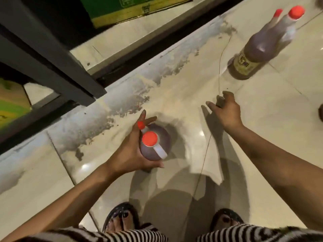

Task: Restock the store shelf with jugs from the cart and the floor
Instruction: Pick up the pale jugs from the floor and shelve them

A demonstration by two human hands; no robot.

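The tiled floor [262, 130] spreads under you, with the dark shelf frame [52, 67] at far left. A second jug [262, 49] stands far right. Your left hand [132, 151] is wrapped around the near jug [155, 142], red-capped, on the floor. Your right hand [225, 109] hangs spread and empty.

Dim, soft, perhaps motion-blurred; edges warped.
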